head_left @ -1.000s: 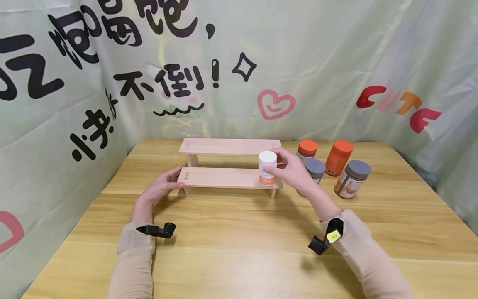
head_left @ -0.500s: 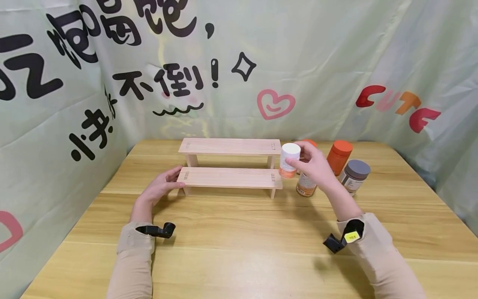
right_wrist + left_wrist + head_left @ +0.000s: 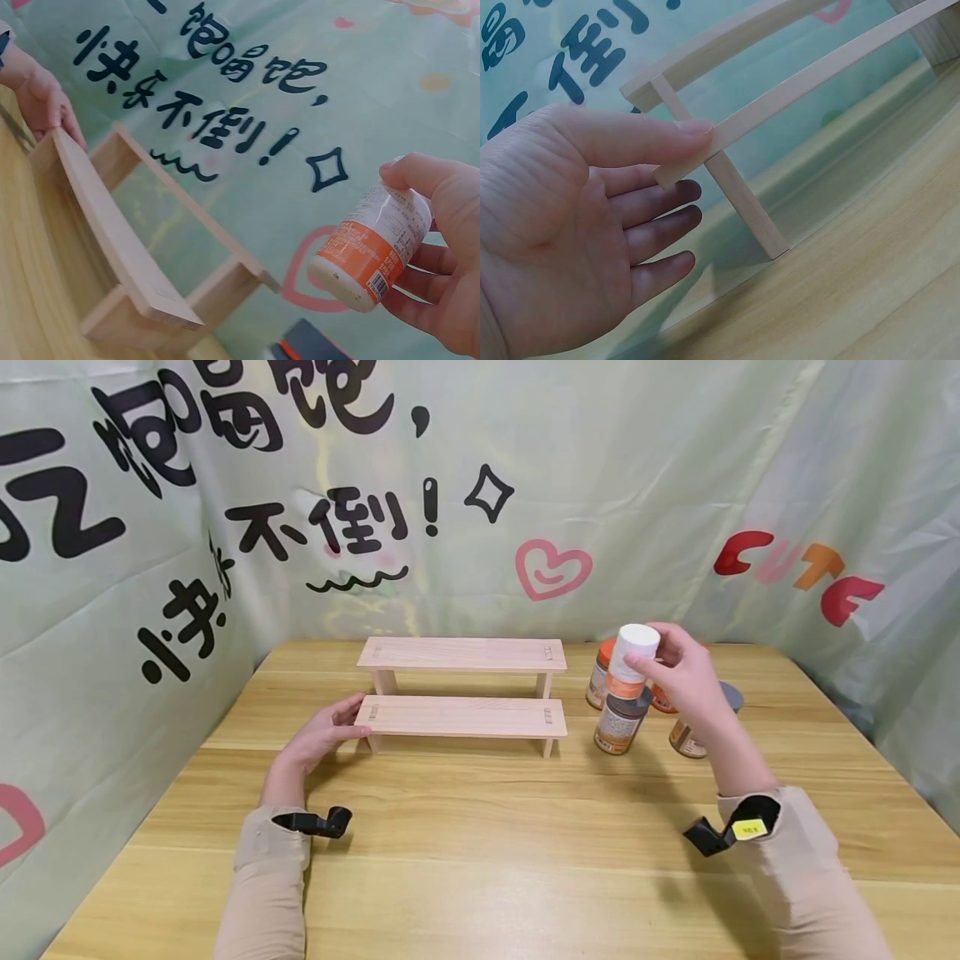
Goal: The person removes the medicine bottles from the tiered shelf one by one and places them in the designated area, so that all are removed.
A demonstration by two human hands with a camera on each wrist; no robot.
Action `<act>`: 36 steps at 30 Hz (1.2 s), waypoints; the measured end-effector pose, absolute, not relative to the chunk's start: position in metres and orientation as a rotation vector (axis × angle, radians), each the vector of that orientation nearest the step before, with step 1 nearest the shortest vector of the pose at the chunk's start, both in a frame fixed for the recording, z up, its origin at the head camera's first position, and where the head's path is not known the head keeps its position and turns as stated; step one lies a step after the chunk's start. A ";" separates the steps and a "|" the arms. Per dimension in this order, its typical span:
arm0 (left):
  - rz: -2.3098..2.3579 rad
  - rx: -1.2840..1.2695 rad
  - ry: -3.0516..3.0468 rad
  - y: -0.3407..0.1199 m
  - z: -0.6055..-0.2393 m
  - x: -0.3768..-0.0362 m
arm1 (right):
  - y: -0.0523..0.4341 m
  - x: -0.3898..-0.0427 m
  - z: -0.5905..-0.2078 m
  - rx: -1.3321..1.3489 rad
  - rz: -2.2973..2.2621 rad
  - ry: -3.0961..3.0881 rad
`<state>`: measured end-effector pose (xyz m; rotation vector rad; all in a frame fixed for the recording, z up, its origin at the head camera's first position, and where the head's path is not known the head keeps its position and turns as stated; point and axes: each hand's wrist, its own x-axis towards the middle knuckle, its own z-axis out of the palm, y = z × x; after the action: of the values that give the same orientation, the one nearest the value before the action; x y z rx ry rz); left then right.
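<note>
The right hand holds a small white-capped bottle with a white and orange label in the air, above and just right of the two-tier light wooden step shelf. The thumb and fingers are curled round the bottle's upper part; in the right wrist view the thumb lies along the top near the cap while the fingers wrap behind, so the orange bottom end juts out free, down and to the left of the palm. The bottle is tilted, clear of both shelf boards and of the wooden table.

Directly below it, in the head view, stands a grey-capped jar with an orange-trimmed label, just off the shelf's right end. Behind that are an orange-capped jar and, partly hidden by the hand, another grey-capped jar.

The left hand rests at the left end of the lower shelf board. In the left wrist view its thumb presses on top of the board's corner, and the other fingers lie loosely bent beneath it, pinching the board between them.
</note>
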<state>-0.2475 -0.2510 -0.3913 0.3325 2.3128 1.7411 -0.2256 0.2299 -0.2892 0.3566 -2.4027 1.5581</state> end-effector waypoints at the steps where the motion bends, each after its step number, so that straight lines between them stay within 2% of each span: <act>1: 1.740 0.334 2.315 -0.251 -0.391 -0.248 | 0.233 -0.225 -0.288 0.350 1.561 -2.388; 16: 1.745 0.331 2.312 -0.251 -0.392 -0.247 | 0.282 -0.220 -0.278 0.161 1.531 -2.291; 36: 1.722 0.325 2.336 -0.250 -0.392 -0.248 | 0.347 -0.211 -0.284 -0.148 1.590 -2.250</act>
<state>-0.2475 -0.2505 -0.3920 0.3247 2.3356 1.7221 -0.2107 0.3469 -0.2845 -0.1476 -2.2500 1.5895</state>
